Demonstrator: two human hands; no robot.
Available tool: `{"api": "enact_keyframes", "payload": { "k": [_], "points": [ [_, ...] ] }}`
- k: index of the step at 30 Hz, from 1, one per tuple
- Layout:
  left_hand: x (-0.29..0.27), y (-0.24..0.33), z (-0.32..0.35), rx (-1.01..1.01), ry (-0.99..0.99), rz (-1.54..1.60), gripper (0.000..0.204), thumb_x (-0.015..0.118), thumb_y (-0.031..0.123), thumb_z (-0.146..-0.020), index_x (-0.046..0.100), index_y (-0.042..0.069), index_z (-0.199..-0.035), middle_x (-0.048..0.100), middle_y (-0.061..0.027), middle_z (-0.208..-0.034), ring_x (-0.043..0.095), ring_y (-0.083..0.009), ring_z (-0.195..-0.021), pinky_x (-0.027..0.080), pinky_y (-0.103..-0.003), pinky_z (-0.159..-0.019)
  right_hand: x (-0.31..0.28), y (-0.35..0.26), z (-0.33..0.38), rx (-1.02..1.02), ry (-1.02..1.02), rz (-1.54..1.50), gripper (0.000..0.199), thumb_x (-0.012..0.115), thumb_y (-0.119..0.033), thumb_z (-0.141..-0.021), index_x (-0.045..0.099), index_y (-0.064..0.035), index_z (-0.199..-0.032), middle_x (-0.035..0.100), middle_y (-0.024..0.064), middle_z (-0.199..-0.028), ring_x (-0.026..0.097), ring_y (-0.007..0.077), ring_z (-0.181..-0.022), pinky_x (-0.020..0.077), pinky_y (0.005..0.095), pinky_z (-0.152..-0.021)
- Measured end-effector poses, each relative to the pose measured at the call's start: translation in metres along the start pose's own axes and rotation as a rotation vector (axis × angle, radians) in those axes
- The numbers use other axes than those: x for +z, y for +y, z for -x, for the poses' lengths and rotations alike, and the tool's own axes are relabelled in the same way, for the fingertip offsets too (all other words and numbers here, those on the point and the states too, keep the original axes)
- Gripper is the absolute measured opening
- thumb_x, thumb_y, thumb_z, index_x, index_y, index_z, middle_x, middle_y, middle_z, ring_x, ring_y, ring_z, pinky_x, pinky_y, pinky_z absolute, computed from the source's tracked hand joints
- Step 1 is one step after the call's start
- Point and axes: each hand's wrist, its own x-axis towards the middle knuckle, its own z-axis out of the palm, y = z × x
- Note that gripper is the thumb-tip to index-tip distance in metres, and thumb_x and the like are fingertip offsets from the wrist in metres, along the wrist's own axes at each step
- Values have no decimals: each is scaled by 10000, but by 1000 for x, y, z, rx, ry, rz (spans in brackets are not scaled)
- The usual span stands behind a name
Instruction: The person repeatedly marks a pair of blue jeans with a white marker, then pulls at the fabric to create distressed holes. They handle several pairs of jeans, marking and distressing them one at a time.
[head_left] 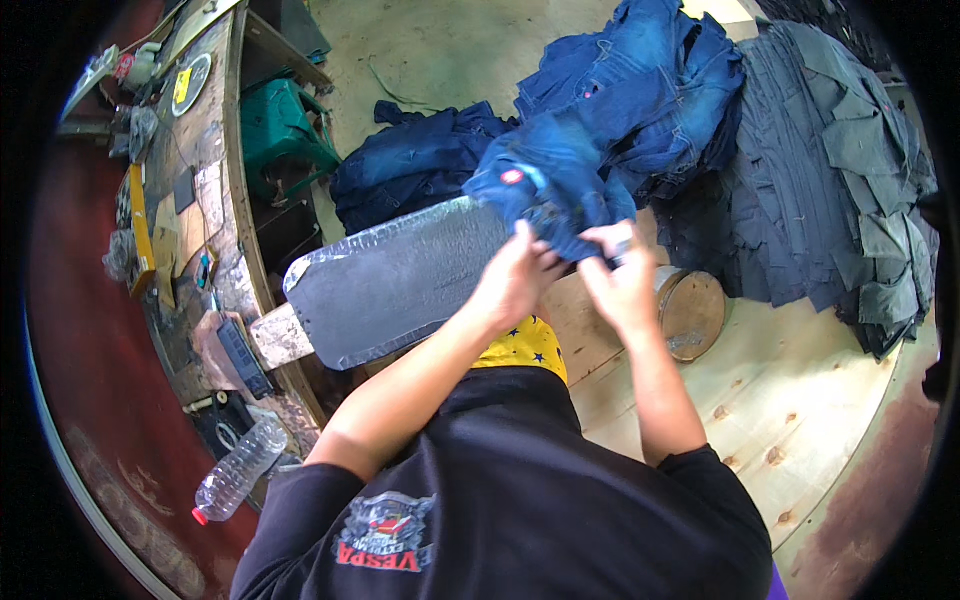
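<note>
A pair of blue denim jeans [555,165], bunched and partly blurred, hangs between my two hands. My left hand [515,272] is closed on its near edge, and my right hand [622,275] pinches the same edge a little further right. A red-and-white round mark shows on the denim. Just left of the held jeans lies a long padded dark board [400,285] with rounded corners. Its right end is hidden under the denim and my left hand.
More jeans are heaped beyond my hands [650,85], and darker jeans [420,155] lie behind the board. Grey fabric pieces [790,170] stack at right. A cluttered wooden bench [210,120], a green stool [285,130] and a plastic bottle [240,470] stand left. A round wooden block [692,312] sits right.
</note>
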Motion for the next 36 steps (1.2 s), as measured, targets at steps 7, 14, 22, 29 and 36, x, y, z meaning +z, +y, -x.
{"api": "enact_keyframes", "payload": {
  "k": [7, 14, 22, 29, 36],
  "points": [
    [35, -36, -10, 110, -232, -814, 949, 787, 352, -1044, 223, 21, -1732, 425, -236, -1712, 709, -267, -1188, 585, -381, -961, -21, 40, -92, 287, -169, -197, 204, 804, -82, -868, 656, 16, -967, 677, 53, -828, 617, 123, -763, 528, 329, -701],
    [18, -38, 25, -98, -27, -601, 734, 853, 146, -974, 445, -21, -1561, 685, -99, -1161, 700, -170, -869, 632, -343, -756, 29, 13, -84, -34, -171, 440, 327, 770, -105, -818, 615, 19, -1078, 699, 250, -1001, 696, 485, -986, 554, 552, -811],
    [50, -60, -48, 757, -273, -1175, 930, 894, 180, -847, 411, -21, -1616, 592, -276, -1533, 597, -349, -1410, 520, -471, -1143, -31, 37, -74, 186, -115, -94, 277, 712, -39, -836, 485, -14, -992, 518, 77, -774, 525, 217, -711, 524, 429, -706],
    [65, -64, -27, 301, 141, -1594, 513, 719, 487, -1020, 767, -24, -1041, 760, -307, -1002, 766, -459, -1007, 569, -535, -871, -40, 67, -97, 92, -210, 285, 386, 773, -119, -793, 507, 7, -1043, 644, 243, -838, 676, 491, -805, 548, 561, -772],
    [42, -24, 1, 606, 550, -1229, 316, 690, 313, -1097, 742, 29, -970, 645, -7, -777, 574, -119, -784, 529, -395, -731, 62, 13, -146, -309, -257, 104, 452, 722, -97, -896, 585, 3, -1315, 660, 286, -1276, 657, 517, -1179, 559, 556, -1003]
  ]
}}
